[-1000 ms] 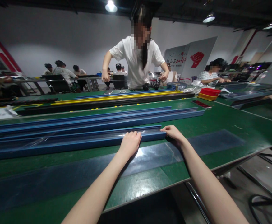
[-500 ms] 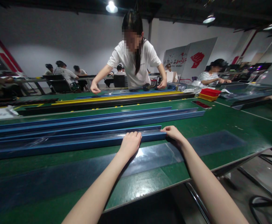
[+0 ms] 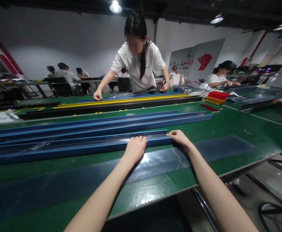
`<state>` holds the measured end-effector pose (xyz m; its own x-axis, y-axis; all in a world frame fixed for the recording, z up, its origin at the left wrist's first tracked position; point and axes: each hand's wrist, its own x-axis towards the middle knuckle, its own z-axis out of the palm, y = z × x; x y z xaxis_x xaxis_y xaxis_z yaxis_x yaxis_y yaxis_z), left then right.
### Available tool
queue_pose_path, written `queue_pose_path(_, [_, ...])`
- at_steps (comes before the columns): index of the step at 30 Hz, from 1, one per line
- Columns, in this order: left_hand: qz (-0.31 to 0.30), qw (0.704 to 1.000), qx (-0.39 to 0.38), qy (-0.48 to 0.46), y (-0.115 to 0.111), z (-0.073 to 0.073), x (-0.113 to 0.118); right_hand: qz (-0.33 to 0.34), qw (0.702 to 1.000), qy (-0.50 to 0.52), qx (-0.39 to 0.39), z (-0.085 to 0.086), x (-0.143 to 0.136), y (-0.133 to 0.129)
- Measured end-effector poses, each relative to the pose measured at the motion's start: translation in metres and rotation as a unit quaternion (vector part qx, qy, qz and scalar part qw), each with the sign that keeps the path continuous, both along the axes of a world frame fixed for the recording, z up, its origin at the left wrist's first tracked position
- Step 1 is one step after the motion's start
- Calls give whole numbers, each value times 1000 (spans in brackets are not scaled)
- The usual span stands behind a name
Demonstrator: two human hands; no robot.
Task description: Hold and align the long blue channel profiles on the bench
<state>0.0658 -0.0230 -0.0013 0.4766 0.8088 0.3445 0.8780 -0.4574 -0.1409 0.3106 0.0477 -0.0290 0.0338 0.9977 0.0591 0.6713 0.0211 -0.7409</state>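
A long blue channel strip [image 3: 82, 149] lies across the green table, with clear film [image 3: 111, 141] inside its groove. My left hand [image 3: 136, 149] is closed over the strip's near wall, its fingers curled into the groove. At the strip's right end, my right hand [image 3: 178, 138] pinches the end with thumb and forefinger; whether film is between them is too small to tell. A flat sheet of clear film [image 3: 155, 162] lies on the table under my forearms, nearer to me.
Two more blue channel strips [image 3: 141, 125] lie just beyond. Past them are a black strip [image 3: 102, 110], a yellow strip [image 3: 126, 102], a phone [image 3: 209, 108] and a red tray [image 3: 217, 95]. A co-worker [image 3: 141, 64] leans over the far side.
My two hands and the blue strip stay in place. Across the table, the co-worker's hands and head have shifted slightly to the left.
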Motion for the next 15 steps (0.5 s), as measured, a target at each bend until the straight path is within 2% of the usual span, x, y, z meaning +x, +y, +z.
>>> queue_pose_path(15, [15, 999, -13, -31, 4, -2, -2, 14, 1000, 21, 7, -5, 0, 2])
